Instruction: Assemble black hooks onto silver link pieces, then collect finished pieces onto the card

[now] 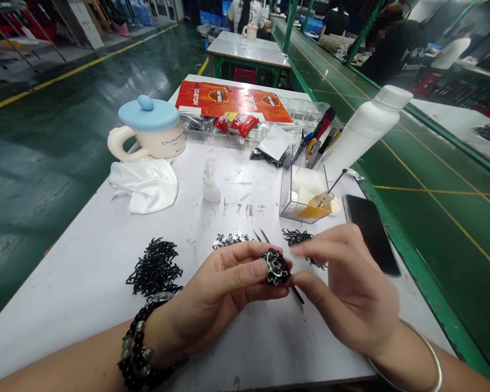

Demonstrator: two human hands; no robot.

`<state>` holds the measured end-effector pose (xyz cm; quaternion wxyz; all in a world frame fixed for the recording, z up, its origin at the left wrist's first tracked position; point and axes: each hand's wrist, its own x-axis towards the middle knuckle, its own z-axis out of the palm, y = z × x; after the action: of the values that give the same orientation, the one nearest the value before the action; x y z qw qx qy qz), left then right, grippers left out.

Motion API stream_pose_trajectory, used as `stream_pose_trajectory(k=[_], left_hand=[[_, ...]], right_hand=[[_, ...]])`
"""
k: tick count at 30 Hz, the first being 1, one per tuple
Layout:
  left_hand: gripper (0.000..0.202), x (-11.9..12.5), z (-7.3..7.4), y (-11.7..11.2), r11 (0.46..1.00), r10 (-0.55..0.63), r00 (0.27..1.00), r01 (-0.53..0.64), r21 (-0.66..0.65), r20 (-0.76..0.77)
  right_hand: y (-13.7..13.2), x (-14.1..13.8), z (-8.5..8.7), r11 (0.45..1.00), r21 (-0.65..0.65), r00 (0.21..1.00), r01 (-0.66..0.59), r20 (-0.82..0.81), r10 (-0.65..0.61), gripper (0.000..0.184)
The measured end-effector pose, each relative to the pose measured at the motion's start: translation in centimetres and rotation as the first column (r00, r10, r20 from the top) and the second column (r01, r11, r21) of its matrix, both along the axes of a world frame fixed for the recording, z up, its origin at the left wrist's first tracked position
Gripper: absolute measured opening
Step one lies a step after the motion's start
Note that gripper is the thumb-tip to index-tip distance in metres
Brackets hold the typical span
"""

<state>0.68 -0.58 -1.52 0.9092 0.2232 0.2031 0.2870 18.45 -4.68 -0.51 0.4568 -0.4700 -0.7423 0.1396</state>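
Note:
A small black and silver part [276, 268], whose exact kind I cannot make out, is pinched between the thumb and fingers of my left hand [224, 283]. Just to its right, my right hand [355, 283] has thumb and forefinger spread apart, the thumb tip close to the part; the forefinger is slightly blurred. Left of my hands lies a heap of curved black pieces [155, 269]. Beyond my fingers are small silver metal pieces [231, 239] and a second black heap [297, 236], partly hidden by my right hand. Dark tweezers [297, 295] lie partly under my hands.
A lidded mug [159, 139] and white cloth [151, 185] stand at left, a small squeeze bottle [211, 190] mid-table. Right are a clear box [288, 196] holding an amber bottle, a tall white bottle [363, 130] and a phone [369, 231]. An orange card [232, 98] covers trays behind.

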Motion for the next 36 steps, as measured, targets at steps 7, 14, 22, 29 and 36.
stream_pose_trajectory(k=[7, 14, 22, 29, 36], left_hand=[[0.03, 0.0, 0.0, -0.1, 0.997, -0.047, 0.999, 0.048, 0.053, -0.013], [0.043, -1.3, 0.1, 0.7, 0.698, 0.225, 0.939, 0.031, 0.715, -0.26], [0.049, -2.2, 0.8, 1.7, -0.149, 0.519, 0.834, 0.306, 0.94, -0.189], [0.042, -2.1, 0.6, 1.5, -0.206, 0.545, 0.82, 0.334, 0.92, -0.176], [0.036, -2.1, 0.5, 1.5, -0.27, 0.582, 0.8, 0.359, 0.893, -0.146]], right_hand=[[1.0, 1.0, -0.2, 0.924, -0.32, 0.977, -0.21, -0.087, 0.192, 0.026], [1.5, 1.6, -0.4, 0.906, -0.351, 0.969, -0.237, -0.152, 0.195, 0.018], [1.6, 1.6, -0.2, 0.838, -0.459, 0.956, -0.294, -0.135, 0.261, 0.015], [1.7, 1.3, -0.2, 0.819, -0.488, 0.953, -0.301, -0.131, 0.272, 0.013], [1.5, 1.3, -0.4, 0.806, -0.506, 0.949, -0.308, -0.107, 0.295, 0.014]])
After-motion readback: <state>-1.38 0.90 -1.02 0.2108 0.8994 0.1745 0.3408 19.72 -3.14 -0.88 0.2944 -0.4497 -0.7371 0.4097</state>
